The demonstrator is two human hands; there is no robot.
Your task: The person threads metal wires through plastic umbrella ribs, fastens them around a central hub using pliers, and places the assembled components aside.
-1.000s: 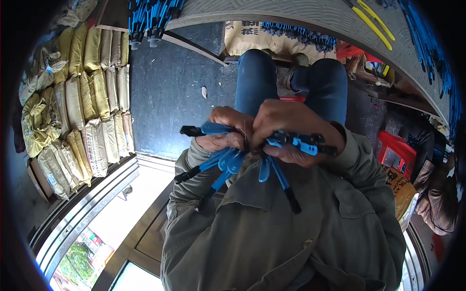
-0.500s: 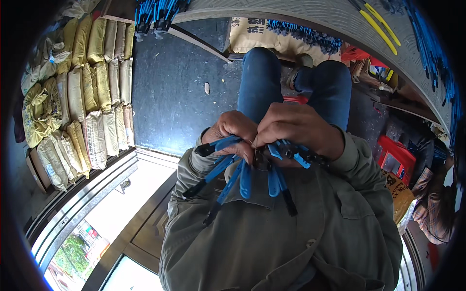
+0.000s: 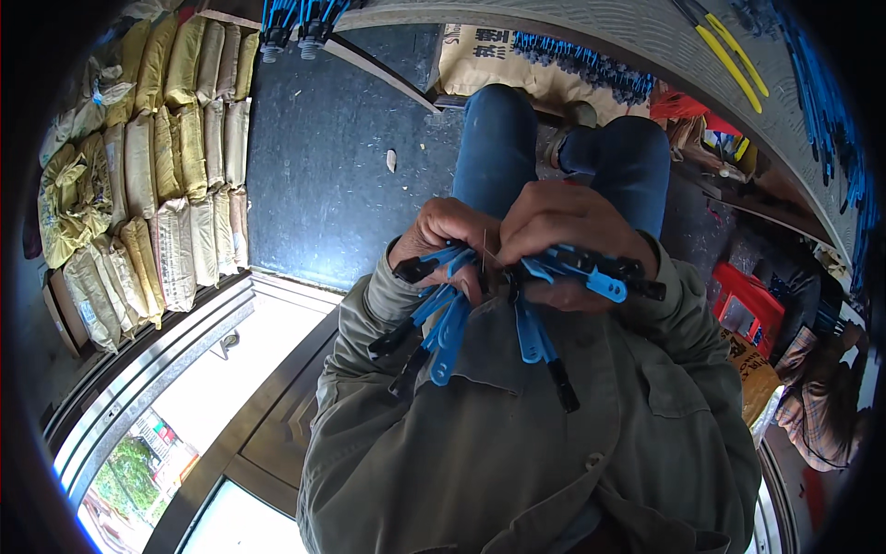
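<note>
Splayed ends of the blue strips (image 3: 447, 349) had drifted since the frame half a second earlier: the cluster below the left hand (image 3: 441, 233) hung a little further toward 7 o'clock, leaving a wider gap between it and those pointing to 5 o'clock, while a holed blue tip stood out more plainly beside the right hand (image 3: 563, 226). Both hands met near the middle of the view, in front of the wearer's jacket (image 3: 526, 443), with black-ended strips radiating from beneath them toward 9, 7, 5 and 3 o'clock. The left fingers were curled around their share, thumb pressed against it; the right fingers (image 3: 521, 242) were bunched, tips drawn together at the join, with more strips lying under the palm. A thin pale strand rose between the hands (image 3: 485, 242); whether the right fingertips pinched it could not be told.

The step in hand looked like working that strand in where the strips met. The next move seemed to call for a firm left hold and small, precise turns of the right fingertips, without letting the fan slip.

More such strips lay at 2 o'clock on the counter (image 3: 637, 20), near a yellow-handled tool (image 3: 728, 69), and wrapped sacks (image 3: 189, 152) were piled at 10 o'clock.
</note>
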